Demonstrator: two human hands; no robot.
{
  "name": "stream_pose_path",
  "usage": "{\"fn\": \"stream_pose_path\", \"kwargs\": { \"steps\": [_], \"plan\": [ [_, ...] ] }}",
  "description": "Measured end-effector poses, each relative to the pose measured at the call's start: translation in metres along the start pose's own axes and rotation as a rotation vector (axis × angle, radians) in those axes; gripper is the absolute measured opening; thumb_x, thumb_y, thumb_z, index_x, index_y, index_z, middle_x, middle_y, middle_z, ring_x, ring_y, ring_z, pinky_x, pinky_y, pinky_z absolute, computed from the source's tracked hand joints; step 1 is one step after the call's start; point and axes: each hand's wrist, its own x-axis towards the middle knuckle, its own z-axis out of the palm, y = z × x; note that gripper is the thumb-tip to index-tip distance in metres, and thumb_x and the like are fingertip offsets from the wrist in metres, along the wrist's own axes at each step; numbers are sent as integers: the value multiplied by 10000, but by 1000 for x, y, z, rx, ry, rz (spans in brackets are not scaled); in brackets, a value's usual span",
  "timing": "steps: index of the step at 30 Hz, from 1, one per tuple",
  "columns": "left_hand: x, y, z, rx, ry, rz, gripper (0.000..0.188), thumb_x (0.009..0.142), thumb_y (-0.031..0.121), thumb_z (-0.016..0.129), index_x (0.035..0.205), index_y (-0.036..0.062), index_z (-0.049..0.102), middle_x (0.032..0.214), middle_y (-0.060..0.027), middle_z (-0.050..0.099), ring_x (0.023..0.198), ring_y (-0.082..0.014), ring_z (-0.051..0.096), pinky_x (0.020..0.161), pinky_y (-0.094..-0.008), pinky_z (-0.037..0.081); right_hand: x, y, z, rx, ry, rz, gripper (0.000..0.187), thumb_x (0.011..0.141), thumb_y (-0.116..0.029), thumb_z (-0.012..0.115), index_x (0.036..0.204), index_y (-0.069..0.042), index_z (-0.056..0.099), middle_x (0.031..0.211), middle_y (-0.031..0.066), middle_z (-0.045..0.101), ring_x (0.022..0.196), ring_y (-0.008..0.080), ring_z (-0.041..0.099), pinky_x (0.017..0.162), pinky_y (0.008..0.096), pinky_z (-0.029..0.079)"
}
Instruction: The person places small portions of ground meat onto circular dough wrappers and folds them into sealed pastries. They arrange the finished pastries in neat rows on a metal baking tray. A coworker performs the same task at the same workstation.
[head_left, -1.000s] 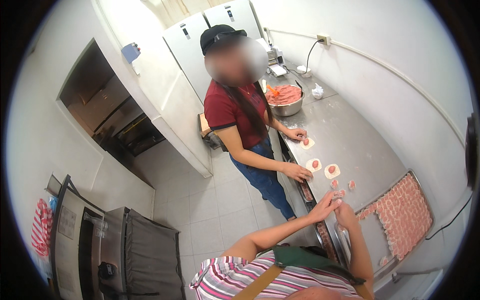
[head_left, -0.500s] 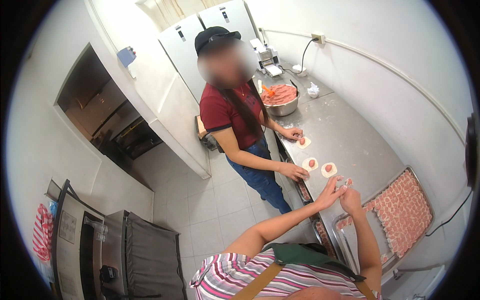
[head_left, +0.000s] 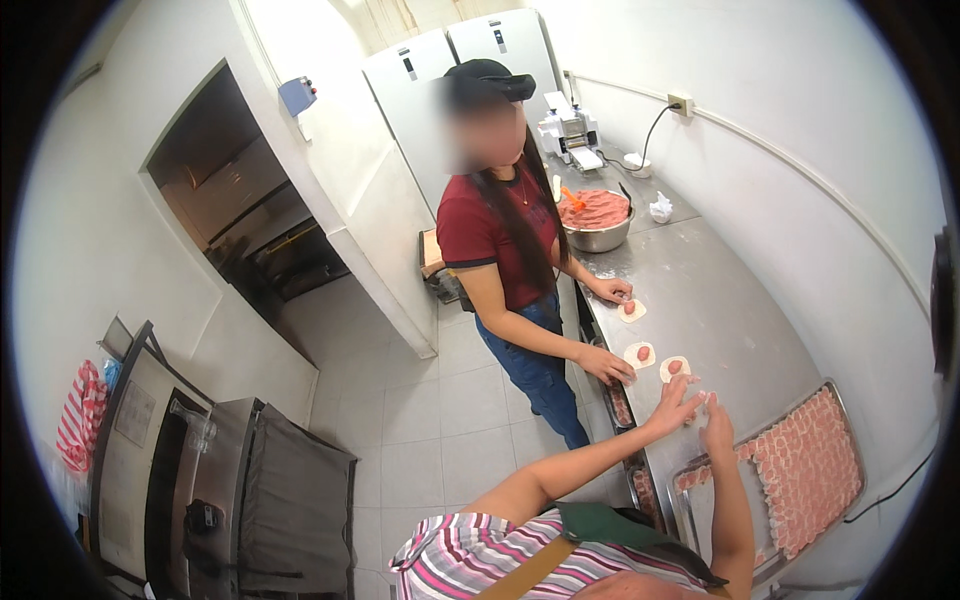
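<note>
My left hand (head_left: 676, 408) reaches over the steel table with its fingers stretched out and apart. Its fingertips are at the near edge of a round dough wrapper (head_left: 666, 374) topped with a pink meat ball. Close to its right, my right hand (head_left: 717, 428) is raised with fingers extended; I make out nothing held in it. Across from me, a co-worker's hand (head_left: 608, 366) lies beside a second filled wrapper (head_left: 639, 346). The co-worker's other hand (head_left: 613, 290) touches a third wrapper (head_left: 637, 317).
A metal tray (head_left: 858, 440) packed with pink-and-white pieces lies at the right, overlapping another tray (head_left: 685, 490) near my forearm. Beyond the co-worker (head_left: 505, 220) stand a steel bowl (head_left: 600, 240) of pink meat filling, crumpled white paper (head_left: 660, 208) and a white roller machine (head_left: 570, 130).
My hands have drawn slightly apart, and their fingers have straightened. The small pink-and-white piece seen at my right fingertips before no longer shows there. The view has shifted, moving the scene rightward and down.
</note>
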Motion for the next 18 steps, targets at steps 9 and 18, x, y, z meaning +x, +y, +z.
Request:
{"fn": "stream_pose_path", "kwargs": {
  "steps": [9, 18],
  "plan": [
    [-3, -18, -7, -49, -30, -72, 467, 942, 391, 551, 1270, 66, 481, 1139, -125, 442, 1035, -258, 424, 941, -363, 355, 6, 8, 3, 95, -235, 59, 72, 741, 9, 603, 797, 32, 643, 775, 279, 613, 783, 439, 619, 706, 478, 482],
    [-7, -14, -1, -211, -96, -88, 473, 964, 357, 524, 1299, 34, 437, 1152, -123, 416, 955, -229, 496, 897, -334, 410, 5, -14, -19, 188, -146, -11, 139, 824, -68, 613, 923, 19, 659, 817, 213, 635, 756, 355, 627, 688, 397, 473]
  ]
}}
